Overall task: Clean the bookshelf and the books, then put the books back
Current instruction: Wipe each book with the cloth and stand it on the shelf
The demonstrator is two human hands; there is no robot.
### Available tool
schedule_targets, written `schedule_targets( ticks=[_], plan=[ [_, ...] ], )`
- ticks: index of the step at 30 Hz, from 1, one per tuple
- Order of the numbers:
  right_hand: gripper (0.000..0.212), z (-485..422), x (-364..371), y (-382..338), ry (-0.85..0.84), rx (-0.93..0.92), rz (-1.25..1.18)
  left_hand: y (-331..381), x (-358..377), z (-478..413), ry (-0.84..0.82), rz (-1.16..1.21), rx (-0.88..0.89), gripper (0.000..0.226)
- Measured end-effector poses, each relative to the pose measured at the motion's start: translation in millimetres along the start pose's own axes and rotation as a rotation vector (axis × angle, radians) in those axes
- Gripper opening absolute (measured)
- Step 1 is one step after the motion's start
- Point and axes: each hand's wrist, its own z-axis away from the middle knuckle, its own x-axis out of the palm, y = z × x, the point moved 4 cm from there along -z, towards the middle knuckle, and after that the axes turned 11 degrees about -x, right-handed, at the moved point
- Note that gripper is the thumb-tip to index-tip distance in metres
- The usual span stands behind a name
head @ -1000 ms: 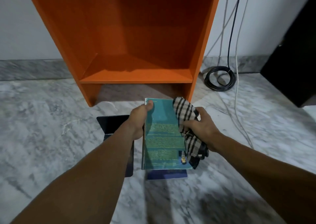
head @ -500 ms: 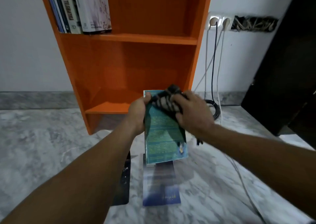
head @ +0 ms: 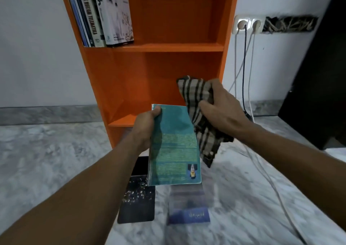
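Teal paperback [head: 176,145] in left hand [head: 144,130], striped, maybe woven cloth [head: 196,93], right hand [head: 222,106]

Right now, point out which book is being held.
The teal book, gripped by the left hand; the black book and blue book lie on the floor, others stand shelved.

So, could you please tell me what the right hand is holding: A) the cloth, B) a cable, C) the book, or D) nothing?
A: the right hand grips the cloth, bunched in its fingers, while the left hand holds the book.
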Motion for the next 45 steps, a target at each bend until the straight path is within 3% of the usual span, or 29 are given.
schedule_targets(
  ticks=[2,3,4,6,8,11,14,15,16,18,21,26,29,31,33,35,36,38,41,43,45],
  plan=[
    [0.075,-13,3,8,-0.039,0.111,-0.141,3,4,2,-0.016,-0.008,0.004,0.039],
    [0.084,-15,6,10,-0.044,0.132,-0.136,4,5,1,-0.025,0.0,0.007,0.039],
    [0.076,-17,10,15,-0.018,0.129,-0.078,4,7,3,-0.029,0.004,0.004,0.037],
    [0.04,-19,13,17,0.079,0.099,0.129,6,11,5,-0.041,0.012,0.001,0.035],
    [0.036,-11,23,11,0.067,0.001,0.33,10,21,7,-0.068,0.02,-0.006,0.037],
    [0.043,36,62,-1,-0.149,-0.249,0.379,11,32,8,-0.083,0.081,-0.002,0.042],
    [0.043,110,98,-8,-0.604,-0.569,0.35,14,22,8,-0.014,0.077,0.04,0.034],
    [0.046,124,97,-10,-0.681,-0.599,0.34,14,16,7,0.01,0.063,0.054,0.033],
    [0.049,124,87,-9,-0.659,-0.547,0.305,14,11,5,0.028,0.057,0.059,0.035],
    [0.052,96,59,-9,-0.402,-0.422,0.198,12,4,0,0.022,0.09,0.05,0.039],
    [0.035,38,20,-19,-0.074,-0.246,0.077,14,7,2,-0.046,0.101,0.052,0.047],
    [0.032,-25,-19,-12,0.212,-0.047,0.036,12,21,-1,0.002,0.024,0.083,0.038],
    [0.045,-7,21,-13,0.068,-0.122,0.135,16,34,2,-0.054,0.08,0.056,0.044],
    [0.056,39,67,-17,-0.164,-0.35,0.276,19,32,-2,-0.042,0.131,0.057,0.048],
    [0.051,90,90,-21,-0.473,-0.526,0.278,17,22,-4,0.0,0.123,0.061,0.045],
    [0.043,111,82,-22,-0.677,-0.567,0.254,12,7,-3,0.076,0.089,0.087,0.037],
    [0.04,104,70,-23,-0.598,-0.497,0.212,10,1,-5,0.105,0.06,0.104,0.034],
    [0.041,64,37,-14,-0.227,-0.301,0.089,7,-3,-3,0.079,0.053,0.089,0.033],
    [0.042,-1,9,-3,0.171,-0.158,0.128,9,7,0,0.051,0.062,0.055,0.031],
    [0.047,-14,25,-3,0.153,-0.138,0.171,13,21,2,0.046,0.058,0.044,0.031],
    [0.062,13,69,-3,-0.132,-0.139,0.188,9,23,0,0.07,0.096,0.048,0.034]
  ],
)
